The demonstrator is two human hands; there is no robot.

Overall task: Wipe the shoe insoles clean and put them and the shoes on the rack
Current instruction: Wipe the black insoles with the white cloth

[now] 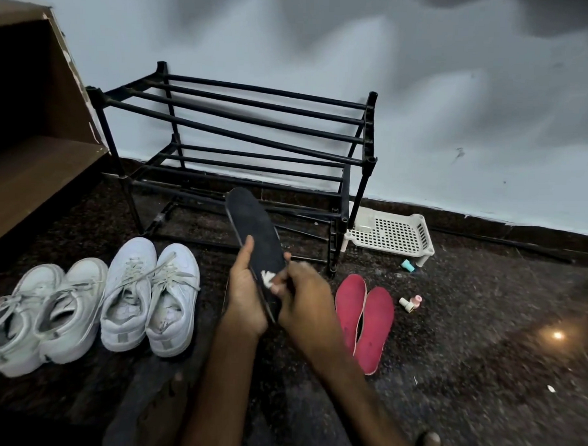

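My left hand (245,295) grips a black insole (252,227) by its heel end, toe pointing up toward the black shoe rack (242,129). My right hand (303,297) pinches a small white wipe (267,277) against the insole's lower part. Two red insoles (364,318) lie side by side on the dark floor to the right. Two pairs of white sneakers (148,297) (42,313) stand on the floor at left. The rack's bars carry nothing.
A brown wooden cabinet (30,127) stands at far left. A white perforated plastic tray (391,235) lies right of the rack by the wall. Small pink, white and teal bits (410,303) (408,265) lie on the floor nearby. My legs show at the bottom.
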